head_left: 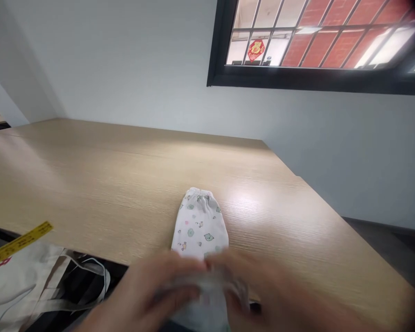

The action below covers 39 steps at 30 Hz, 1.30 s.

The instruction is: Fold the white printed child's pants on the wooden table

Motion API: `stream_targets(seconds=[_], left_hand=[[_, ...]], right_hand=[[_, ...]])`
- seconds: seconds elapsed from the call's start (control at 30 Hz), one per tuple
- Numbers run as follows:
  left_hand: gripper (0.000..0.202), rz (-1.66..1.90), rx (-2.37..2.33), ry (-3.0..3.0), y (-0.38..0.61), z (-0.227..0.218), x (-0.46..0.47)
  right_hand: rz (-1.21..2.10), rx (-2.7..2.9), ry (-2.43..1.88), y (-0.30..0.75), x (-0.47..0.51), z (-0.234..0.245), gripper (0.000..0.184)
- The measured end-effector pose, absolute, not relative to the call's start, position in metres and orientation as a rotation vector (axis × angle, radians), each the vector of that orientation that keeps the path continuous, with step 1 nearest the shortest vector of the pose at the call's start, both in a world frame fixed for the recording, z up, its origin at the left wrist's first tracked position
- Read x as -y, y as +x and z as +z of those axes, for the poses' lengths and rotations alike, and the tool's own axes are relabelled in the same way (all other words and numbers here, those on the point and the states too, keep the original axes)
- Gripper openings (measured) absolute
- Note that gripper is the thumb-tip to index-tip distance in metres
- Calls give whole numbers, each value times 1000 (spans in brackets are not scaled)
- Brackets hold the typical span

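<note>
A white cloth piece (200, 226) with a small green and pink animal print lies on the table, its gathered elastic end pointing away from me. It could be a sleeve cover or part of a small garment; its near end is covered by my hands. My left hand (159, 286) and my right hand (252, 286) meet over that near end, fingertips almost touching. Both are smeared by motion, with fingers curled round a bunched whitish fold of the cloth between them.
The light wood table (131, 161) reaches back to a grey wall (124, 60). At the lower left are a cream cloth bag (17, 281) with straps and a yellow strip with dark markings (19, 244) jutting over the table edge. A barred window (314, 41) is up right.
</note>
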<state>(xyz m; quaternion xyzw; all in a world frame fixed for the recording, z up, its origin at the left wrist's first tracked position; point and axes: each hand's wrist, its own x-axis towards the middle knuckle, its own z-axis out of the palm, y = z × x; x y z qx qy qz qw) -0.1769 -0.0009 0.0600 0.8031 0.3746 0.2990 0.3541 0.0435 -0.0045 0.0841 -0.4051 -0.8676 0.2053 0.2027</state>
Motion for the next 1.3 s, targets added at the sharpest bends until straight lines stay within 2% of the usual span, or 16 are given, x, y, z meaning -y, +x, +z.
stream_targets(seconds=[0.07,0.17,0.3,0.43,0.67,0.77,0.9,1.03,1.13,1.3], left_hand=[[22,889,-1079,2076,-165,68,-34],[23,861,-1137,2164,-149,69,-98],[24,790,-1202,2245,-138,40,-163],[26,765,-1170,2293,-138,3,-184],[30,831,-1174,2292,-141,-14,-185],[31,885,-1169,2269,-142,-6,-182],[44,970,-1056,2233,-140,13,-162],[56,640,-603,2263,-129,22,-132],[47,348,-293,2327,-121,17,-121],[39,283,-483,2851,-114,3,-151]], right_hand=[[529,2329,-1095,41,-33,91,30],[474,2274,-1176,41,-94,85,27],[467,2290,-1321,43,-152,54,25],[449,2347,-1305,43,-167,23,27],[331,2313,-1219,44,-165,2,32],[272,2300,-1200,49,-162,9,33],[159,2358,-1028,51,-138,32,34],[385,2628,-895,40,-89,43,34],[420,2704,-997,32,-53,36,30],[476,2707,-942,27,-18,25,44]])
